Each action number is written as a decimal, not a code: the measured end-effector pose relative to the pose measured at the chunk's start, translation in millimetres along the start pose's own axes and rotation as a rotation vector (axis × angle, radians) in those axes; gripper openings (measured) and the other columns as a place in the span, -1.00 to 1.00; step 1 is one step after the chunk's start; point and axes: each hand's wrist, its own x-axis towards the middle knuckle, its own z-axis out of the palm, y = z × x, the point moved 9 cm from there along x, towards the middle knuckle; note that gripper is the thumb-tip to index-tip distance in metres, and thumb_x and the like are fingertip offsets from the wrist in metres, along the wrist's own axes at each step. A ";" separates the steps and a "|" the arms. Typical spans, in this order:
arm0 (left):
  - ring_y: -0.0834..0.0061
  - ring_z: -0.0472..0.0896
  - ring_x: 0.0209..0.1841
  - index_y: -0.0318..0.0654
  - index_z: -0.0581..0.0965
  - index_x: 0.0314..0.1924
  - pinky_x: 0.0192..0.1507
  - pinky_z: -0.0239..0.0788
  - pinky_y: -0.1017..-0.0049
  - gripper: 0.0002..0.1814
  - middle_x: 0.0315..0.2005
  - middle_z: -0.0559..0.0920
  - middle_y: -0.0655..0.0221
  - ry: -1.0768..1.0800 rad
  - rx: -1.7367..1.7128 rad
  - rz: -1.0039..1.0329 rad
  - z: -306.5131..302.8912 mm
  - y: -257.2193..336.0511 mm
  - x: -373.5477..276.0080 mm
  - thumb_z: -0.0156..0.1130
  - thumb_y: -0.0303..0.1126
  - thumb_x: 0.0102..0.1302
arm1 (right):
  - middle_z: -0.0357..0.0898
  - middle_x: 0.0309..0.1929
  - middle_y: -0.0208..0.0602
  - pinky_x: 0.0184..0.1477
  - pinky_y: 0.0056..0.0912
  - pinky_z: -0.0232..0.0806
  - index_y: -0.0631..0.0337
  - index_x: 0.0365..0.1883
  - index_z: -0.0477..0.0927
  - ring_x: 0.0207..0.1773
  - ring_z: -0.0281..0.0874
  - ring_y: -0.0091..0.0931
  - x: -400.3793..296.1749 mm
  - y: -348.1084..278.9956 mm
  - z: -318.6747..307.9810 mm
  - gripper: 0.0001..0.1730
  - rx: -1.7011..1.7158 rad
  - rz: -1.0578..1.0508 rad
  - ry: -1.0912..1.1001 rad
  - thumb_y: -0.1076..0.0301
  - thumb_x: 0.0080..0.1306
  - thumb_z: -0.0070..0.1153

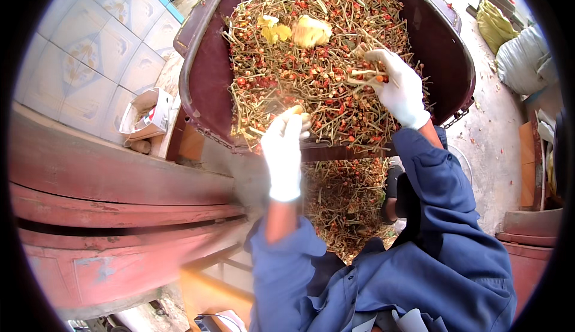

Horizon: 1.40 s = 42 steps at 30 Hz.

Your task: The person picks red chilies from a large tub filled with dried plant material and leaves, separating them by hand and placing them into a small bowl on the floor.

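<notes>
A heap of dry plant stems with small red and orange pieces [323,107] fills the open dark maroon container [202,76] in front of me. White gloves cover both hands. At the container's near left edge, my left hand [287,148] has its fingertips pinched together, blurred; whether anything is between them cannot be told. My right hand [400,85], over the right part of the heap, grips several dry stems [366,76]. Two yellow pieces, perhaps dried leaves [311,31], lie on the heap beyond my hands.
More stems [346,201] lie below the container's near edge. A white carton [146,112] stands at the left by a tiled wall. Red wooden furniture [112,251] is at the lower left. A yellow-green sack [494,24] and a white sack [525,60] rest at the right.
</notes>
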 end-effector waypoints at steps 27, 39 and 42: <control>0.52 0.70 -0.16 -0.45 0.57 0.13 -0.06 0.54 0.54 -0.64 -0.15 0.71 0.24 -0.067 0.131 -0.020 30.0 6.6 4.9 0.14 -0.31 0.51 | 0.66 -0.26 -0.31 -0.20 -0.16 0.47 0.01 -0.19 0.70 -0.23 0.66 -0.24 -5.9 86.6 -31.3 -0.84 -0.515 0.170 -0.043 0.24 0.29 0.23; 0.62 0.64 -0.21 -0.44 0.58 0.13 -0.09 0.49 0.62 -0.67 -0.18 0.72 0.30 -0.069 0.055 -0.063 30.3 9.5 0.4 0.19 -0.38 0.46 | 0.57 0.17 -0.13 0.12 -0.23 0.49 0.05 0.21 0.51 0.11 0.62 -0.16 -4.8 100.1 -36.1 -0.37 -0.318 0.180 0.021 0.68 0.15 0.13; 0.50 0.70 -0.19 -0.45 0.57 0.13 -0.07 0.53 0.51 -0.63 -0.16 0.73 0.23 -0.039 0.106 -0.017 25.2 13.6 0.4 0.14 -0.29 0.51 | 0.56 0.18 -0.12 0.18 -0.21 0.46 0.07 0.12 0.56 0.15 0.58 -0.13 0.1 78.1 -39.0 -0.37 -0.314 0.065 0.081 0.77 0.07 0.01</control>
